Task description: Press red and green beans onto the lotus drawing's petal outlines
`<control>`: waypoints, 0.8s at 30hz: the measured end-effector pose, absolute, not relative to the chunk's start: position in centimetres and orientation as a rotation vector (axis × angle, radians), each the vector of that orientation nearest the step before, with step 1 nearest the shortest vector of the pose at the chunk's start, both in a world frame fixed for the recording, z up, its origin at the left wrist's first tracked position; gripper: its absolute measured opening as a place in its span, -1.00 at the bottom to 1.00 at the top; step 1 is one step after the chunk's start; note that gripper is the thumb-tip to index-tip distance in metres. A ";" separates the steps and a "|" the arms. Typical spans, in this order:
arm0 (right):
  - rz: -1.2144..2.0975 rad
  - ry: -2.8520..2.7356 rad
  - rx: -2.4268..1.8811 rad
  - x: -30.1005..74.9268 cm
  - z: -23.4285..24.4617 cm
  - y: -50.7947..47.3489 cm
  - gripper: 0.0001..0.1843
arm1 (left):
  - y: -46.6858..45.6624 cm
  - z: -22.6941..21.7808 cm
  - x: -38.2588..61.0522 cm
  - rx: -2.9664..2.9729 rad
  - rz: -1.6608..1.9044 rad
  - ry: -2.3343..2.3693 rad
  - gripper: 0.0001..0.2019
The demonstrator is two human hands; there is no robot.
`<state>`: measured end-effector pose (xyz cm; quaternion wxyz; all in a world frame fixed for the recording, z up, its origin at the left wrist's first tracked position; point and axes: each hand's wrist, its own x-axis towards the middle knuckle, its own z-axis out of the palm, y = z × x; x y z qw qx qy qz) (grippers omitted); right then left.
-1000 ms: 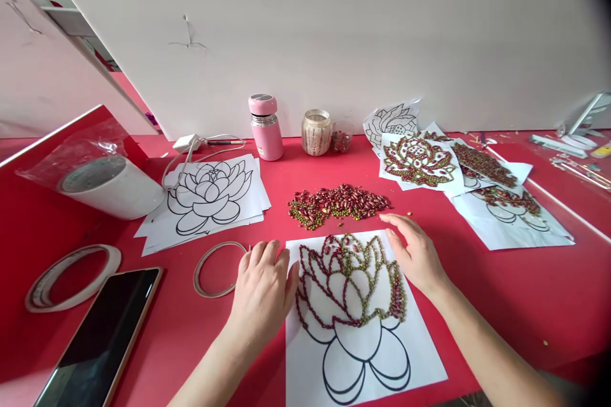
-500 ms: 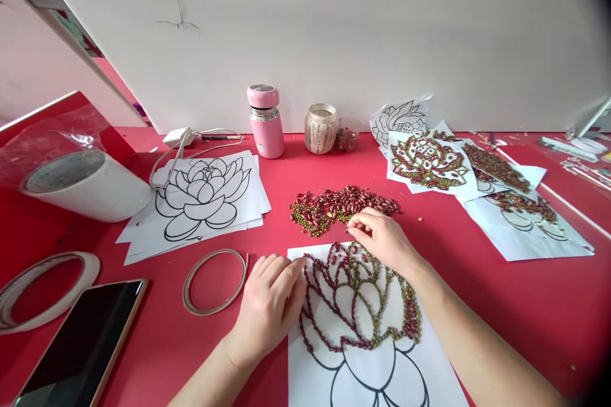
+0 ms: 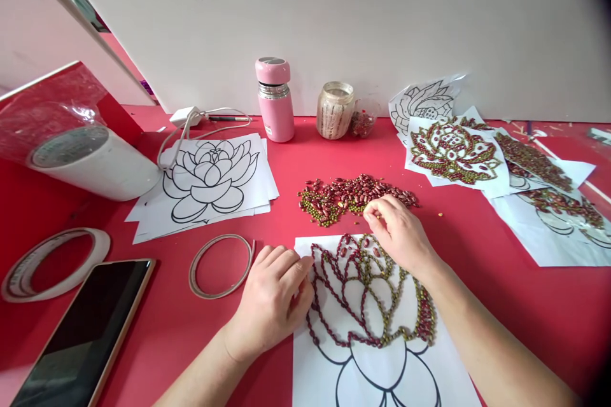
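Note:
A white sheet with a lotus line drawing [image 3: 372, 372] lies before me on the red table. Red beans and green mung beans follow the outlines of its upper petals. My left hand [image 3: 274, 292] rests at the sheet's left edge, fingers curled closed; whatever is inside them is hidden. Beyond the sheet's top edge, my right hand [image 3: 398, 232] has thumb and forefinger pinched together by the near side of a loose pile of beans [image 3: 353, 194]. Anything in that pinch is too small to make out. The pile mixes dark red beans with green ones.
Left are printed lotus sheets [image 3: 210, 187], a tape ring [image 3: 222, 267], a larger roll [image 3: 57, 265], a phone [image 3: 86, 331] and a white cylinder [image 3: 100, 162]. Behind stand a pink thermos [image 3: 277, 108], a glass jar [image 3: 335, 111] and a small bean cup [image 3: 363, 124]. Bean-covered pictures [image 3: 456, 152] lie right.
The camera view has shifted, so the table's contents appear higher and mostly farther right. Both hands keep nearly the same pose and place beside the sheet and the bean pile.

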<state>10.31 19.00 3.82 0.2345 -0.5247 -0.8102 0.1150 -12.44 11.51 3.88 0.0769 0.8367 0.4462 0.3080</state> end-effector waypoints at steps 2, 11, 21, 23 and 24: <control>0.389 -2.164 -1.387 9.9 4.5 18.1 -0.87 | 11.5 4.0 -12.4 2.500 0.872 1.346 -0.82; 0.512 -2.305 -1.182 6.4 4.8 14.2 -0.88 | 11.6 3.8 -12.0 2.400 0.821 1.448 -0.77; 0.408 -2.346 -1.132 5.4 3.5 14.1 -0.88 | 11.6 3.3 -11.8 2.208 0.894 1.486 -0.76; 0.395 -2.355 -1.138 5.3 3.5 14.0 -0.87 | 11.6 3.2 -11.8 2.201 0.896 1.488 -0.76; 0.391 -2.361 -1.147 5.3 3.4 14.0 -0.87 | 11.6 3.2 -11.8 2.202 0.896 1.488 -0.76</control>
